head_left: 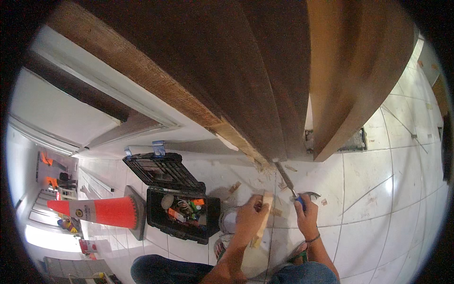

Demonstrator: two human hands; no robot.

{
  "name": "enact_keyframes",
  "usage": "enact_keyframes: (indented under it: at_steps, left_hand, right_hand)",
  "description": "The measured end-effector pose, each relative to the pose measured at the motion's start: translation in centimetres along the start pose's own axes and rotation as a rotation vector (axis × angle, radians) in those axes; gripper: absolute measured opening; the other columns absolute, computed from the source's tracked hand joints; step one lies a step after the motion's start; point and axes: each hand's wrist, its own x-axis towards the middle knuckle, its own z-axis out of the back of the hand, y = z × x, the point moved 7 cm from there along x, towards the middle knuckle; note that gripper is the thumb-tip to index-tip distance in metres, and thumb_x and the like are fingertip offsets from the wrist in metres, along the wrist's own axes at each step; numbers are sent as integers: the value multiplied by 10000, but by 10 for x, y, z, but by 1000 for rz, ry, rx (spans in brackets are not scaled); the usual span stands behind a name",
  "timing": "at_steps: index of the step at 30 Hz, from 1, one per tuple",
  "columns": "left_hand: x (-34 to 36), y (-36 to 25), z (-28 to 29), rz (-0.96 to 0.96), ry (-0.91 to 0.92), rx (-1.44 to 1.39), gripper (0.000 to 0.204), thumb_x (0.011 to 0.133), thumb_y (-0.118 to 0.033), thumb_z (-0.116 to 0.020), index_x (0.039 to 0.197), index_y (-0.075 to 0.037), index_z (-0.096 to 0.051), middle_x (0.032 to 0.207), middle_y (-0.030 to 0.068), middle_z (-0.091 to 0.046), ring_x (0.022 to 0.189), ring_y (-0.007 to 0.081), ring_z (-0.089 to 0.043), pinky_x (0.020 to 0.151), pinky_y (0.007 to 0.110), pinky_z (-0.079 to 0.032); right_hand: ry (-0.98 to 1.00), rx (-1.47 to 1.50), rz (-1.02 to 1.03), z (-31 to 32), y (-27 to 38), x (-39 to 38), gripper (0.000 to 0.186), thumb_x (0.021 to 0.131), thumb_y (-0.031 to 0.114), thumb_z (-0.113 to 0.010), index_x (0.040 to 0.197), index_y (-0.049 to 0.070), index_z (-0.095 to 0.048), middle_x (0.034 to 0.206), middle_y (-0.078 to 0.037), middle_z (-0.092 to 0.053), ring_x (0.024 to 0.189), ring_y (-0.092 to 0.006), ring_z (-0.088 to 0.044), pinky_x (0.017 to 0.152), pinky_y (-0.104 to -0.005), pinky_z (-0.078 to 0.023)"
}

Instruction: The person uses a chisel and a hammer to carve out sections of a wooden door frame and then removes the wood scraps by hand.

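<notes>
My left hand [252, 217] is closed around a short strip of pale wood [267, 201], which stands out above and below the fingers. In my right hand [307, 218] is a chisel [285, 177] with a blue handle and a long flat grey blade. Its blade points away from me, with the tip close to the splintered lower end of a wooden door frame [231, 131]. A dark curved metal piece [311, 194] sticks out beside the handle; I cannot tell if it belongs to another tool. Wood chips [267, 175] lie under the frame end.
Dark brown door panels [265, 57] rise ahead. An open black toolbox [177, 233] with mixed tools stands left of my left hand, beside an orange traffic cone [113, 212]. White floor tiles [364, 208] carry scattered scraps. A broken gap [355, 141] shows near the right panel's foot.
</notes>
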Motion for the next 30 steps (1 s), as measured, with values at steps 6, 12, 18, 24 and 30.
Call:
enact_keyframes:
  at_steps: [6,12,18,24,30]
  left_hand:
    - [3,34,-47,12,205,-30,329,901,-275,-643,1157,-73,-599,920,111,-691,858,248,-666,816,394,-507]
    - [47,42,-44,158,398,-1607,595,984,-468,-475,1396,-40,-437,862,19,-524,666,108,-469,568,242,-390]
    - [46,25,-43,109,594,-1721,660,995,-530,-403,1438,-41,-379,896,11,-501,648,88,-415,549,221,-350]
    - [37,37,-24,105,547,-1742,633,999,-489,-435,1438,-37,-376,935,10,-512,708,114,-438,586,239,-382]
    - [42,60,-15,89,424,-1643,504,978,-385,-545,1401,-138,-425,909,8,-510,754,142,-478,664,298,-426]
  right_hand:
    - [-133,70,13,8,-23,-9,356,951,306,-567,1075,-27,-585,678,-98,-549,586,-175,-502,551,-323,-407]
    - [-216,220,18,-19,-100,5,319,979,290,-545,1062,-14,-597,668,-4,-498,599,-81,-426,514,-265,-350]
    - [-216,241,-3,-29,-117,5,277,983,265,-537,1007,-4,-600,671,16,-486,581,-61,-404,510,-234,-315]
    - [-161,210,-110,-48,-103,-19,360,949,328,-566,1078,-6,-604,718,-35,-525,657,-101,-448,584,-273,-394]
    - [-134,165,-139,-70,-101,-30,366,948,325,-563,1111,0,-606,704,-24,-523,639,-100,-444,576,-273,-395]
